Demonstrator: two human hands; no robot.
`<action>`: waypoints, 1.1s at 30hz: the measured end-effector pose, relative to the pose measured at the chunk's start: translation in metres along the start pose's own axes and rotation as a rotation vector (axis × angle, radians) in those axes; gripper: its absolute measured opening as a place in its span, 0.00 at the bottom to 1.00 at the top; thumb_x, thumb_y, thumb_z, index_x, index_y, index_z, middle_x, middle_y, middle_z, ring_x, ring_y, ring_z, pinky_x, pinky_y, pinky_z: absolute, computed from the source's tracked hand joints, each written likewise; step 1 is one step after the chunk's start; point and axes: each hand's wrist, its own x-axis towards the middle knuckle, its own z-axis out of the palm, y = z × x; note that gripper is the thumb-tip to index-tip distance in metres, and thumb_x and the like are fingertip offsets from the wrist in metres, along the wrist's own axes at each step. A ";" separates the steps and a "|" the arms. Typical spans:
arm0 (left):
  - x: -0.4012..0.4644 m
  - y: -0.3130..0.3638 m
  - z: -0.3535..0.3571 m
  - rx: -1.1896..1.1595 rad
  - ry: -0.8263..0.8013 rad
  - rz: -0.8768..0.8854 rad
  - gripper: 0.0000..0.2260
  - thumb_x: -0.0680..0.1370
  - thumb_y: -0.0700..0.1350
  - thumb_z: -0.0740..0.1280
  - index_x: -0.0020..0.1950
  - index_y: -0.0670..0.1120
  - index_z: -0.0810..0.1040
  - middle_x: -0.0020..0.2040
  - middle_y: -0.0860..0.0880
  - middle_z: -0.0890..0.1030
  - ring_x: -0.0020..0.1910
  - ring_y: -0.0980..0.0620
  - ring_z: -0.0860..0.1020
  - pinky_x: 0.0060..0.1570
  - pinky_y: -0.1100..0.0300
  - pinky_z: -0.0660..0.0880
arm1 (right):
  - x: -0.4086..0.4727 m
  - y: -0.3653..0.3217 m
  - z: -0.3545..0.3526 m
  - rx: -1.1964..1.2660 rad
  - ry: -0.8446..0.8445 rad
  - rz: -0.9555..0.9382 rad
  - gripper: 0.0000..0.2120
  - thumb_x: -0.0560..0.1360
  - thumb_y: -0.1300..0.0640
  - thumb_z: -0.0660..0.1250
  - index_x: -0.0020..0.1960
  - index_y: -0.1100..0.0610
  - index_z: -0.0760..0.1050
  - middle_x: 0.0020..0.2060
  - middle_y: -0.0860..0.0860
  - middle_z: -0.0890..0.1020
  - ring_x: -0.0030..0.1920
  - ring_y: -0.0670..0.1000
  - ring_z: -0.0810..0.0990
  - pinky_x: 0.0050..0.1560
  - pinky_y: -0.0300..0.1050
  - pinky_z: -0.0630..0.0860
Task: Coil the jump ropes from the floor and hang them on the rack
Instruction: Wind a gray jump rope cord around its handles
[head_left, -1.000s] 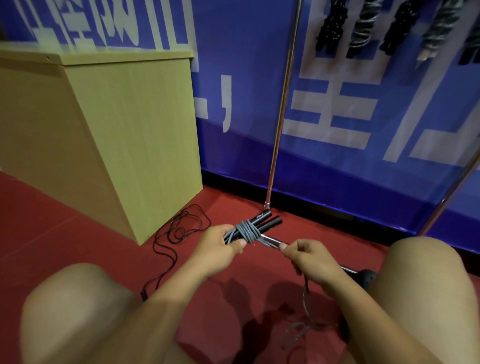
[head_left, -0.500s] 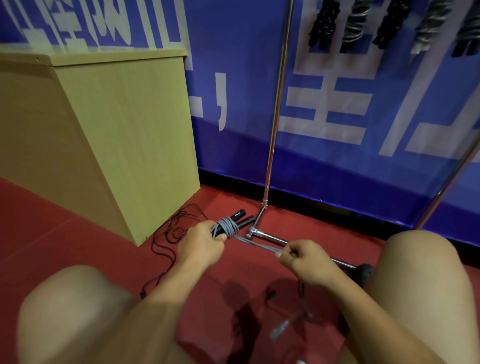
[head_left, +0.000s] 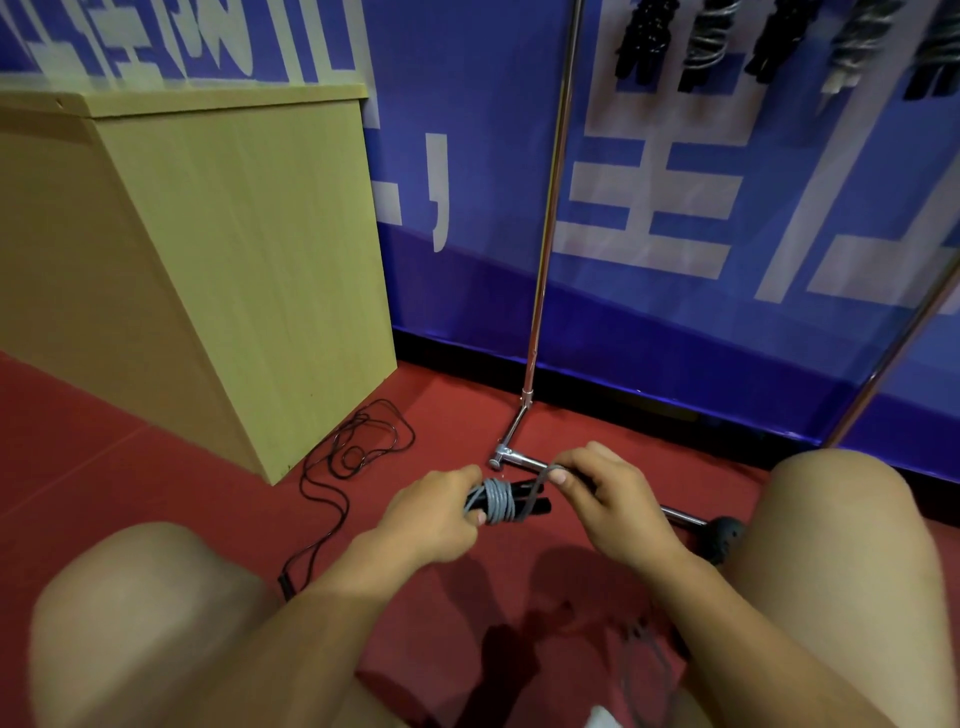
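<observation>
I hold a jump rope (head_left: 500, 501) with two black handles laid side by side and grey cord wound around their middle. My left hand (head_left: 434, 512) grips the handle ends on the left. My right hand (head_left: 602, 493) pinches the loose grey cord just right of the windings, close above the handles. The rest of that cord trails down between my knees (head_left: 641, 660). A second, thin black rope (head_left: 353, 452) lies tangled on the red floor to the left. The chrome rack (head_left: 545, 228) stands ahead, with several coiled ropes (head_left: 706, 41) hanging at the top.
A light wooden cabinet (head_left: 234, 249) stands on the left against a blue banner wall (head_left: 701, 208). The rack's base bar and black caster (head_left: 727, 535) lie on the floor by my right knee (head_left: 852, 571). My left knee (head_left: 145, 623) fills the lower left.
My right hand has come in from the right to sit close over the handles, taking up the stretched cord. The grey windings on the handles look thicker. The view has tilted down slightly.
</observation>
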 end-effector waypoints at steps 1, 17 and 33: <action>-0.001 0.001 0.001 0.002 -0.032 0.031 0.08 0.77 0.50 0.67 0.49 0.54 0.67 0.45 0.52 0.78 0.45 0.45 0.78 0.41 0.54 0.72 | 0.000 0.000 0.000 -0.006 -0.021 -0.016 0.03 0.79 0.52 0.66 0.49 0.47 0.79 0.38 0.46 0.74 0.40 0.45 0.75 0.43 0.40 0.72; -0.018 0.015 -0.009 -0.420 -0.328 0.299 0.05 0.73 0.46 0.69 0.47 0.49 0.76 0.37 0.49 0.76 0.35 0.54 0.72 0.40 0.55 0.69 | 0.006 0.006 -0.002 0.080 -0.024 0.335 0.07 0.72 0.47 0.74 0.41 0.51 0.82 0.35 0.49 0.84 0.35 0.45 0.79 0.39 0.40 0.73; -0.023 0.023 -0.019 -1.030 -0.203 0.265 0.04 0.72 0.39 0.67 0.45 0.46 0.76 0.31 0.54 0.71 0.28 0.58 0.68 0.29 0.66 0.65 | 0.005 0.012 0.002 0.238 -0.278 0.535 0.10 0.67 0.53 0.65 0.28 0.52 0.74 0.23 0.47 0.76 0.28 0.46 0.72 0.35 0.42 0.69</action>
